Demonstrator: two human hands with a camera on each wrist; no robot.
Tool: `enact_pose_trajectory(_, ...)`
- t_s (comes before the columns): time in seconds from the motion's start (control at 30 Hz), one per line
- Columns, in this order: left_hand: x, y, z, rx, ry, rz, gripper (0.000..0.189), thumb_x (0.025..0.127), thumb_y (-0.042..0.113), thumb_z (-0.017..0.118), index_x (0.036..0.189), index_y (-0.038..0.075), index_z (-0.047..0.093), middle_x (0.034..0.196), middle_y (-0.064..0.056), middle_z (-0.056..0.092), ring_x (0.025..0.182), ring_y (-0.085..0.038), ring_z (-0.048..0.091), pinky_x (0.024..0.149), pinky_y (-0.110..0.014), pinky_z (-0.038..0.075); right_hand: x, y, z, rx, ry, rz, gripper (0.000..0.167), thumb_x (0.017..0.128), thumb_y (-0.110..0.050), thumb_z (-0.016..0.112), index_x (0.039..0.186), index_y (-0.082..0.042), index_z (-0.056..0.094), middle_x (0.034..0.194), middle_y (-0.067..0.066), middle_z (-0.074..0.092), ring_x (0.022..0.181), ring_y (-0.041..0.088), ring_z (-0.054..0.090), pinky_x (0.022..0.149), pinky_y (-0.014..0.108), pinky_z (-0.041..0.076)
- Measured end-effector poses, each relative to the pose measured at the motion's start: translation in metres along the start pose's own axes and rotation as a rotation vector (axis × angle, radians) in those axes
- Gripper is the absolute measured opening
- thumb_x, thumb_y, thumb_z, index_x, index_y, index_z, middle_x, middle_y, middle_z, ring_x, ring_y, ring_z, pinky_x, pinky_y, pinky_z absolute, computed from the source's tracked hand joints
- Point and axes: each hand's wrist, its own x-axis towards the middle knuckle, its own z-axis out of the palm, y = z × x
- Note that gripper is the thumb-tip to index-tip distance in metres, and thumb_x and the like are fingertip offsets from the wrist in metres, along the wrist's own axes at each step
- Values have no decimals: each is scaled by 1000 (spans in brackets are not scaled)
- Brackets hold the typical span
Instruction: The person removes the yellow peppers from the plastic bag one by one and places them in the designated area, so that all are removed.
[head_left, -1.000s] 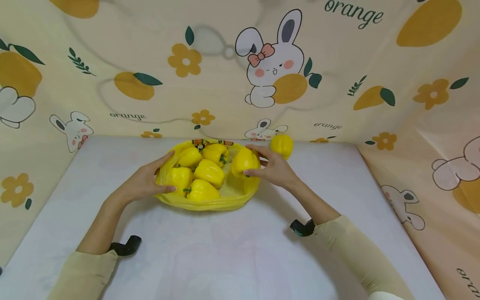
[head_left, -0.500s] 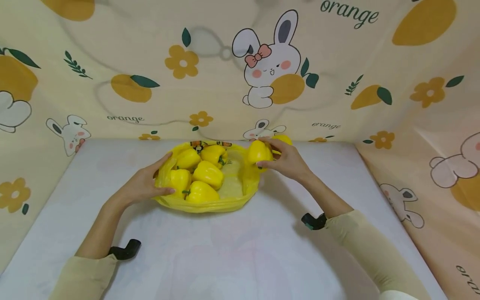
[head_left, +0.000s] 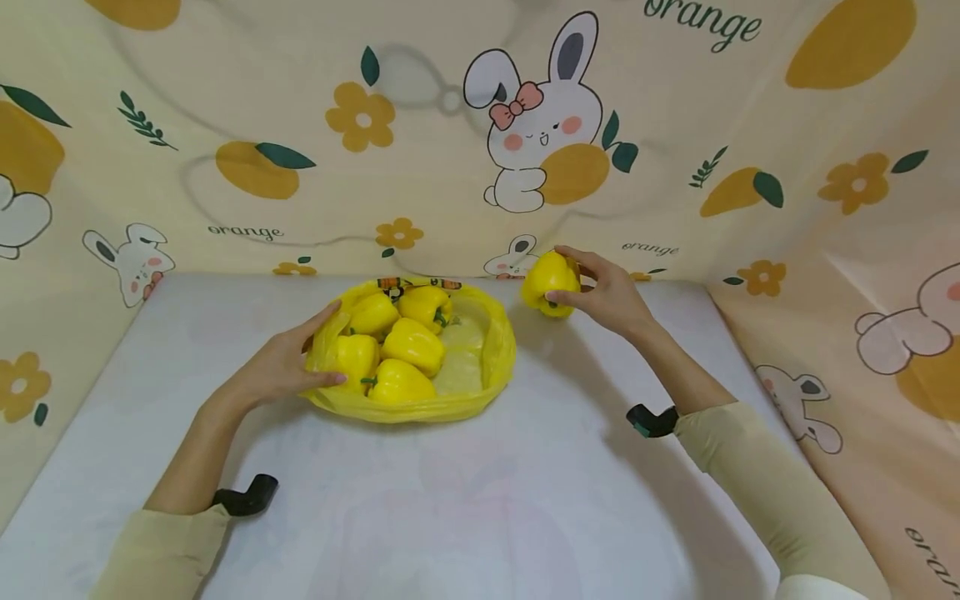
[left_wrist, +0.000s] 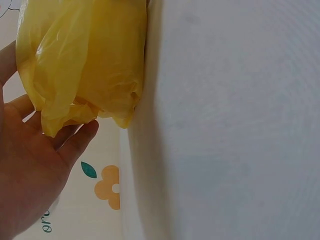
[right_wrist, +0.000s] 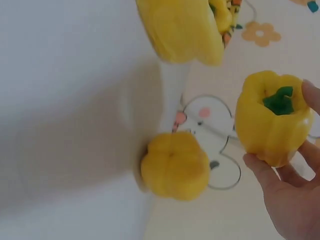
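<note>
Five peppers [head_left: 412, 346] sit mid-frame in a bag [head_left: 497, 354], left hand [head_left: 273, 364] half-curled round it; right of centre, right hand [head_left: 613, 292] pinches another pepper [right_wrist: 272, 127]; backdrop [head_left: 427, 183] reads "orange".

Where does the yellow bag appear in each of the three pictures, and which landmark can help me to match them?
Head: yellow bag just left of centre, with the left hand at its left side.
Left wrist: yellow bag in the upper left, cut off at the top.
Right wrist: yellow bag at the top edge, near the middle, partly cut off.
Shared landmark: the flower-printed backdrop, visible in all three.
</note>
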Motion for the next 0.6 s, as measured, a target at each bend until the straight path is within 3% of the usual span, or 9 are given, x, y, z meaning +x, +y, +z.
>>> enact_pose_trajectory(0.33,0,2,-2,-5,-15,-27,112,78,53,80,161,32,7,161,-23,23,145,-48,21,113,-68,21,9,19,-23,19,9,62,75,86,-32,79,152,-29,43,156,3,37,136,37,43,104,51,47)
enact_pose_trajectory(0.6,1,0,0,-22,-12,-16,110,79,51,80,161,33,7,161,-22,22,145,-48,21,113,-68,22,9,34,-39,33,-10,104,74,89,-26,77,154,-23,40,157,6,36,135,40,42,105,54,44)
